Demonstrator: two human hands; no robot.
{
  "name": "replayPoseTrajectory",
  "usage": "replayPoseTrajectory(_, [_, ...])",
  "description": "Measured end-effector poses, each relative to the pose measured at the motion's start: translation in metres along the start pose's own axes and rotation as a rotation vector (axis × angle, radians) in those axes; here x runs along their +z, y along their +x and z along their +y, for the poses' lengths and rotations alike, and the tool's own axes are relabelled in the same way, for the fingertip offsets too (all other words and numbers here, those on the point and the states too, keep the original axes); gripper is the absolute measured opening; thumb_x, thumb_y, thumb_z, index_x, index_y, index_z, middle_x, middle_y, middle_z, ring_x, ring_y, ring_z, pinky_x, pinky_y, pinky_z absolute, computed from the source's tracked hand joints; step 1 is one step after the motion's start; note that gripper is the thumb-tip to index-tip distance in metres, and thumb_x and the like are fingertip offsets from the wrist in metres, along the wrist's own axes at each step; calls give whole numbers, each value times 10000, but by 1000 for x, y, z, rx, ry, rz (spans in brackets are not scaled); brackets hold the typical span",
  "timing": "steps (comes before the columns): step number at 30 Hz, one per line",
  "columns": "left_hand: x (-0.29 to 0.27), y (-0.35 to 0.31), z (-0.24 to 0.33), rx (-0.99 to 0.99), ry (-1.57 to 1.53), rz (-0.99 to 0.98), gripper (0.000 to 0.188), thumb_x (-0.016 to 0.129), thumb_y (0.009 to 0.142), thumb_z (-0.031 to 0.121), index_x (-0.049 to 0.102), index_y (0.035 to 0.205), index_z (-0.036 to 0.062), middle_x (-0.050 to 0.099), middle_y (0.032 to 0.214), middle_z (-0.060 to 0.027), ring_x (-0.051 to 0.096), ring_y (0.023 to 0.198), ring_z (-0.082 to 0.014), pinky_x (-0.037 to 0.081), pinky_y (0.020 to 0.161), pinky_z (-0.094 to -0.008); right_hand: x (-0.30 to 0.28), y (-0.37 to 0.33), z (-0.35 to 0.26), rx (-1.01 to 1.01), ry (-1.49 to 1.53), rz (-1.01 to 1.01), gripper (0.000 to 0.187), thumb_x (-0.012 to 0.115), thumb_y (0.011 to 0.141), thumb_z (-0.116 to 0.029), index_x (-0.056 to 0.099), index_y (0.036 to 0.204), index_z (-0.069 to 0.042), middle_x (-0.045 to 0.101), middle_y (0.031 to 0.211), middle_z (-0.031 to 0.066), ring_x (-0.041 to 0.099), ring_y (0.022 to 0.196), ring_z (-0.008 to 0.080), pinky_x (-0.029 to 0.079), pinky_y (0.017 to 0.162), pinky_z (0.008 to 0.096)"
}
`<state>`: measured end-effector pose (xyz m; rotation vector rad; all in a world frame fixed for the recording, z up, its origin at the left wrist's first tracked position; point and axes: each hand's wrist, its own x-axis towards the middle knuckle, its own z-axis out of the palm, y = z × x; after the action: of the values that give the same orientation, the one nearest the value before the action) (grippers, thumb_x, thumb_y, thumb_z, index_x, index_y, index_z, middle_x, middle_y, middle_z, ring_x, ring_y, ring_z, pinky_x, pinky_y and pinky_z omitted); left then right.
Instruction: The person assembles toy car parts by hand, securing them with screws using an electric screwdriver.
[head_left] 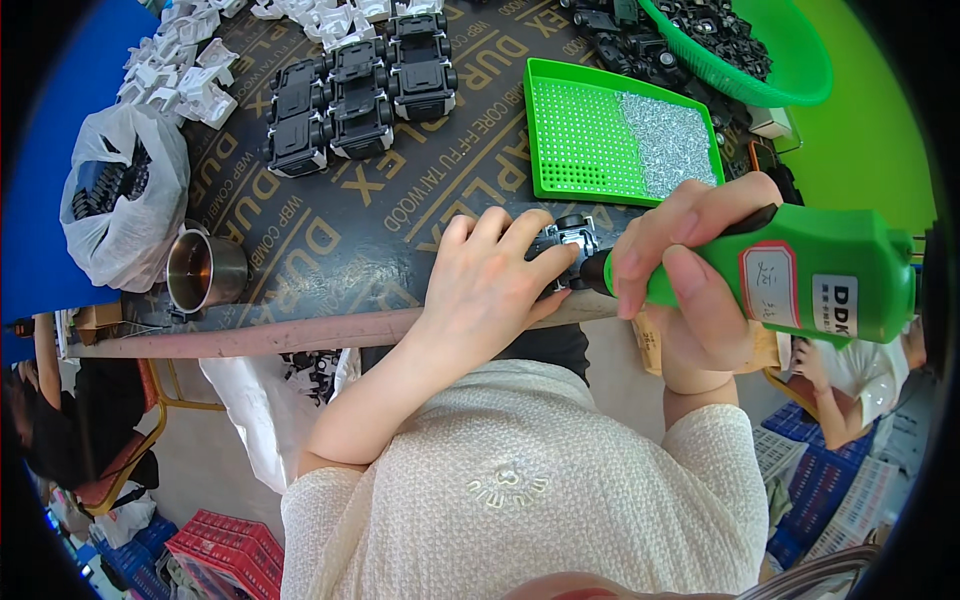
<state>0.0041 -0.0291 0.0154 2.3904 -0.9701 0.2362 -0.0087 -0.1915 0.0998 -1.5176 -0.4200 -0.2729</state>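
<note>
My left hand [482, 285] presses a small black and white toy car [574, 232] against the table near its front edge, fingers and thumb closed on it. Most of the toy lies hidden under my fingers. Wrapped round a green electric screwdriver [830, 270], my right hand [690, 265] holds it sideways, with its dark nose at the toy's right side. The tool's tip cannot be made out. Just beyond my right hand lies a green perforated tray [580, 135] with many small silver screws [668, 140] heaped in its right part.
Assembled black toy cars [360, 95] stand in rows at the far middle. White plastic parts [190, 70] pile up at the far left. Below them are a plastic bag [125, 230] of black parts and a metal cup [205, 270]. A green basket [800, 60] holds black parts at far right.
</note>
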Motion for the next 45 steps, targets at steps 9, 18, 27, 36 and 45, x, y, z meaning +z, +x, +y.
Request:
replayPoseTrajectory(9, [3, -1, 1, 0, -27, 35, 500, 766, 667, 291, 603, 1126, 180, 569, 1078, -26, 512, 925, -196, 367, 784, -356, -14, 0, -21, -311, 290, -95, 227, 469, 843, -112, 410, 1034, -5, 525, 884, 197, 534, 475, 212, 472, 458, 329])
replayPoseTrajectory(18, [-25, -10, 3, -101, -124, 107, 826, 816, 587, 295, 460, 1311, 115, 549, 1142, -52, 497, 1061, -239, 331, 943, -410, 20, -10, -7, -143, 182, 10, 228, 556, 837, -85, 418, 1014, -43, 550, 811, 182, 536, 465, 208, 469, 454, 309])
replayPoseTrajectory(27, [-32, -26, -1, -195, -64, 143, 798, 803, 612, 351, 483, 1300, 105, 523, 1195, -67, 459, 1129, -250, 301, 977, -449, 3, -14, -16, -375, 125, -6, 274, 438, 851, -64, 424, 1118, -9, 528, 864, 204, 500, 463, 199, 441, 450, 345])
replayPoseTrajectory(36, [-5, 5, 24, 43, 53, 43, 612, 749, 615, 385, 608, 1162, 151, 535, 1125, -87, 490, 1077, -259, 366, 927, -432, -40, -14, -26, -497, 145, 71, 307, 355, 884, -99, 390, 1168, 10, 523, 944, 245, 538, 484, 233, 454, 466, 368])
replayPoseTrajectory(45, [-3, 9, 25, 25, 65, 3, 525, 711, 667, 416, 648, 1121, 158, 504, 1160, -108, 460, 1114, -292, 344, 965, -456, -68, 14, 3, -466, 179, 322, 241, 417, 870, -67, 487, 1069, 48, 586, 912, 270, 579, 546, 259, 493, 528, 352])
